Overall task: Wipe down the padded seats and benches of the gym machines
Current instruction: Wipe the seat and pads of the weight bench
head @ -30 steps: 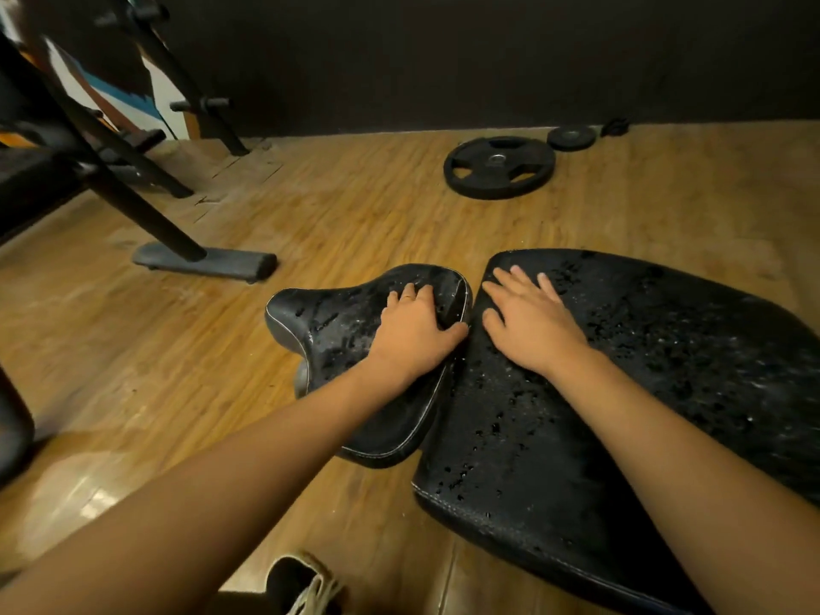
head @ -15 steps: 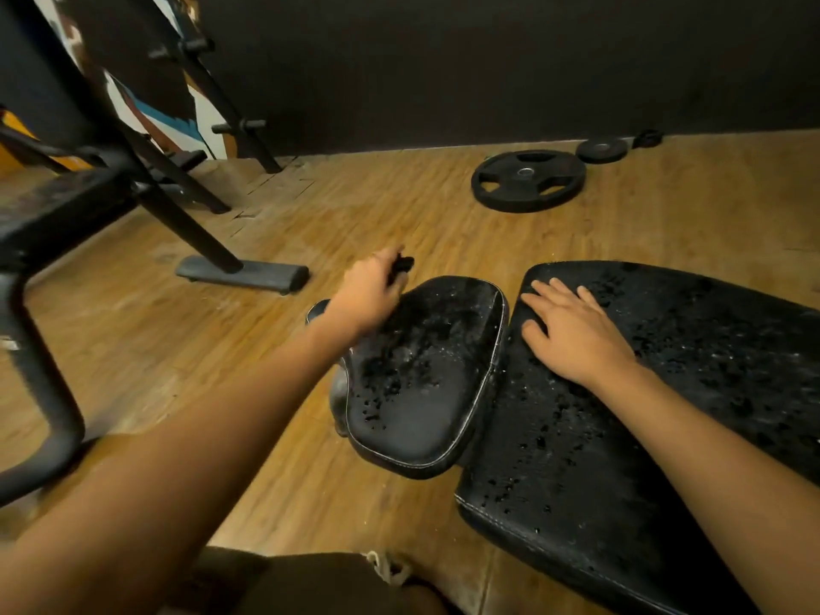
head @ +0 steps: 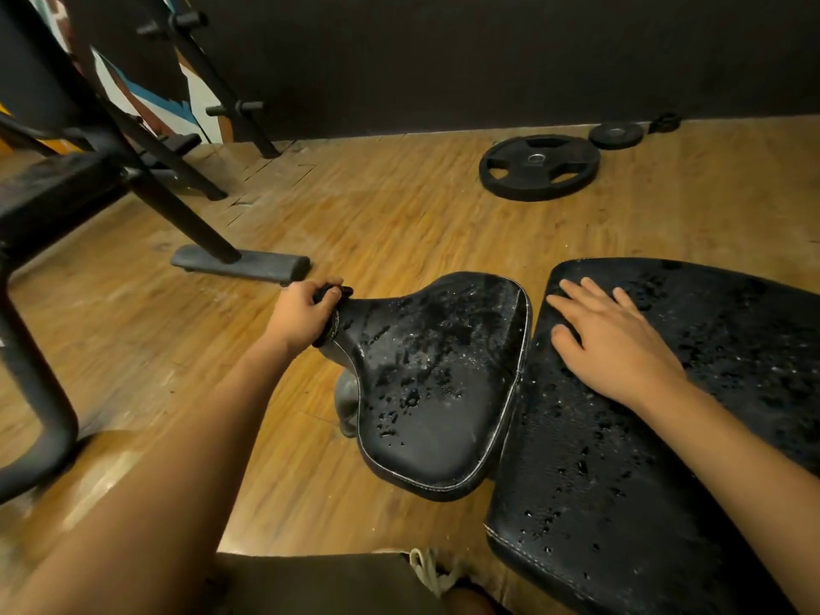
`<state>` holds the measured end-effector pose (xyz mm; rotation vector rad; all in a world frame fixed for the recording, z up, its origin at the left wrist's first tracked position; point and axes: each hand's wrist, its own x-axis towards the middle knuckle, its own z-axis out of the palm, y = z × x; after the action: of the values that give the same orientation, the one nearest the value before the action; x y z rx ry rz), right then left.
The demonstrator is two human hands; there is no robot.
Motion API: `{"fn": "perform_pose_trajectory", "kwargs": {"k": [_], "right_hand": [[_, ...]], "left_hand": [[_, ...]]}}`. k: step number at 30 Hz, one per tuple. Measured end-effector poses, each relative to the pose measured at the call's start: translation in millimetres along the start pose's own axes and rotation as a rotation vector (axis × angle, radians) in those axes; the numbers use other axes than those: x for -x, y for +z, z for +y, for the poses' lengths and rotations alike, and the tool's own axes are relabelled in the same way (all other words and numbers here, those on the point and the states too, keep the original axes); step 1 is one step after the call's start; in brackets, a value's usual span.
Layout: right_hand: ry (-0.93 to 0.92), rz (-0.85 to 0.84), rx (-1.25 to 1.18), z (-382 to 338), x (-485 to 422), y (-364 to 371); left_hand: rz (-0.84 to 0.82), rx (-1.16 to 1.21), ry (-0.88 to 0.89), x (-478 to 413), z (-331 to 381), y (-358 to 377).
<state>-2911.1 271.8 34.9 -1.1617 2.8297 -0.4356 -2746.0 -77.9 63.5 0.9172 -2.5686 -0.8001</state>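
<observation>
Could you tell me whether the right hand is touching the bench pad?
Touching: the head view shows the right hand lying flat on the wet bench pad.

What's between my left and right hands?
In the head view, the wet seat pad fills it, from the left hand gripping a dark cloth at its narrow end to the right hand flat on the bench pad.

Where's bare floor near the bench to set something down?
Wood floor between seat pad, foot bar and large weight plate is bare. Crowded: left hand grips a dark cloth at the seat's tip, right hand flat on the back pad.
</observation>
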Motion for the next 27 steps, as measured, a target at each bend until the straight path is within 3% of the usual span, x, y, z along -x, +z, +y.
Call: {"fn": "perform_pose_trajectory", "kwargs": {"k": [5, 10, 13, 17, 19, 24, 27], "right_hand": [[-0.003, -0.003, -0.012, -1, 1, -1], [-0.006, 0.0, -0.034, 0, 2, -1], [-0.004, 0.005, -0.044, -3, 4, -4], [-0.01, -0.003, -0.038, -3, 4, -3], [-0.014, -0.004, -0.039, -3, 5, -4], [-0.02, 0.001, -0.042, -2, 5, -3], [-0.02, -0.003, -0.045, -2, 6, -4]], "left_hand": [[0.16, -0.156, 0.18, 24, -7, 9], [0.066, -0.177, 0.062, -9, 9, 13], [0.157, -0.099, 0.055, 15, 8, 18], [0.274, -0.109, 0.182, 48, 2, 26], [0.212, -0.183, 0.166, 31, 6, 20], [-0.118, -0.311, 0.145, -11, 17, 1], [-0.197, -0.311, 0.216, -4, 12, -9]]}}
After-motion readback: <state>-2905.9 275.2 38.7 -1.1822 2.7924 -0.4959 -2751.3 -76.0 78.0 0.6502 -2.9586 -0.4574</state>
